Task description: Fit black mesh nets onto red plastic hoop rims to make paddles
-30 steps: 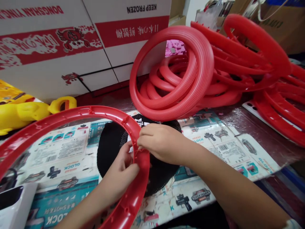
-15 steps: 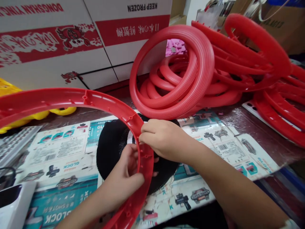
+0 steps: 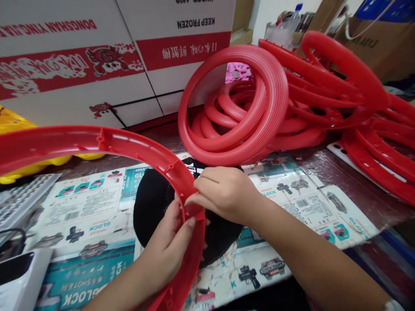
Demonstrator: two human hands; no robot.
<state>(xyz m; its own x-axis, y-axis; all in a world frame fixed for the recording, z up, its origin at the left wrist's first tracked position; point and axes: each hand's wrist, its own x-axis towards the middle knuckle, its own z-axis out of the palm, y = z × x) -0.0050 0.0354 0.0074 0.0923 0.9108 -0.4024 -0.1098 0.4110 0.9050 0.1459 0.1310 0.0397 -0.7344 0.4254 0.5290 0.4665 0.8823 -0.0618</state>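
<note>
A large red plastic ring (image 3: 152, 149), a hollow half-shell with small pegs and ribs inside its channel, stands tilted with its channel facing me. My left hand (image 3: 167, 250) grips its near right side, the thumb over the rim and the fingers behind the inner edge. At the outer edge, slightly higher, my right hand (image 3: 223, 190) is closed in a pinch, its fingertips reaching into the channel. Anything small between those fingertips is hidden. Behind the ring lies a round black mesh piece (image 3: 149, 207) with some white lettering.
Red ribbed rings (image 3: 233, 157) are piled behind my hands, with more red half-shells (image 3: 353, 82) to the right. White cartons (image 3: 113, 99) stand at the back. Printed cardboard (image 3: 97, 207) covers the table. Yellow parts (image 3: 19, 123) and a white device (image 3: 30, 276) are at left.
The left thumb has moved up onto the ring's channel. My right fingertips have slid slightly down and further into the channel. The view has shifted a little.
</note>
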